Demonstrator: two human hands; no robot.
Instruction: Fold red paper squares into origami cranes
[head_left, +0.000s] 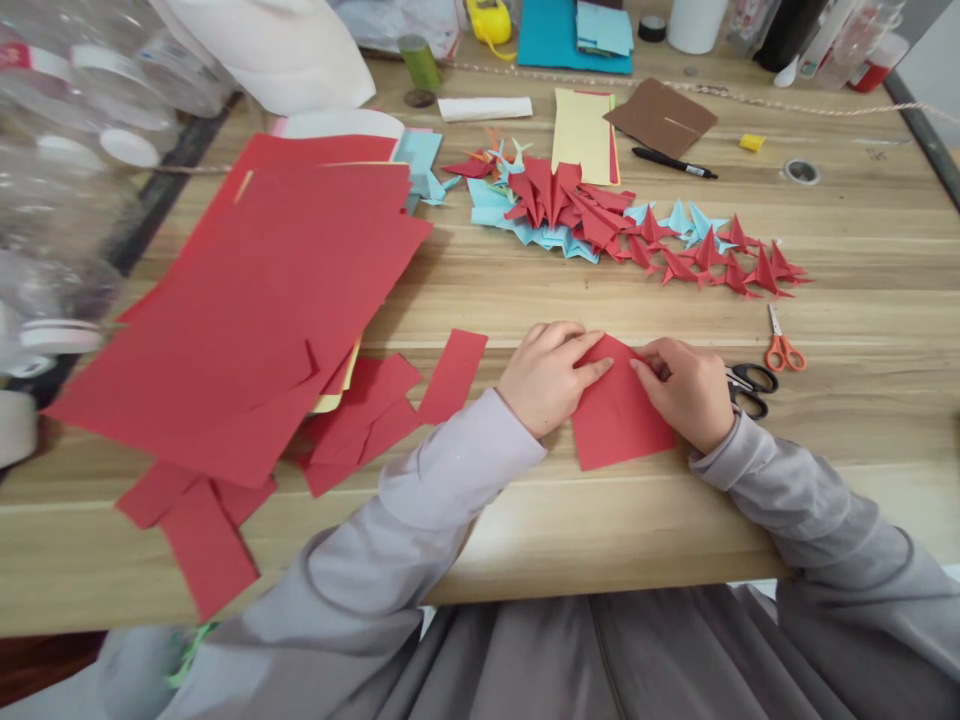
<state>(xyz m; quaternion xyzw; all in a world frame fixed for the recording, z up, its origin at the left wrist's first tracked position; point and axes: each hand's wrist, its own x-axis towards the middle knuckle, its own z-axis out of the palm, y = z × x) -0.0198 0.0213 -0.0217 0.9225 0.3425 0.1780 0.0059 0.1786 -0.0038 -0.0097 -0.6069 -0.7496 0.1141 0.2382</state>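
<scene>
A red sheet of paper lies on the table in front of me, its top corners folded inward. My left hand holds its upper left edge, with the thumb and fingertips pressed on the paper. Pinched between the thumb and bent fingers of my right hand is the upper right edge. Just beyond that hand are black-handled scissors, their blades partly hidden by it. Small scissors with orange handles rest farther right. To the left of my left hand are cut red paper strips.
Large red sheets are piled at left, with more strips below. Folded red paper pieces and blue ones sit across the middle back. Behind them are a pen, brown paper and yellow paper. Plastic bottles crowd the far left.
</scene>
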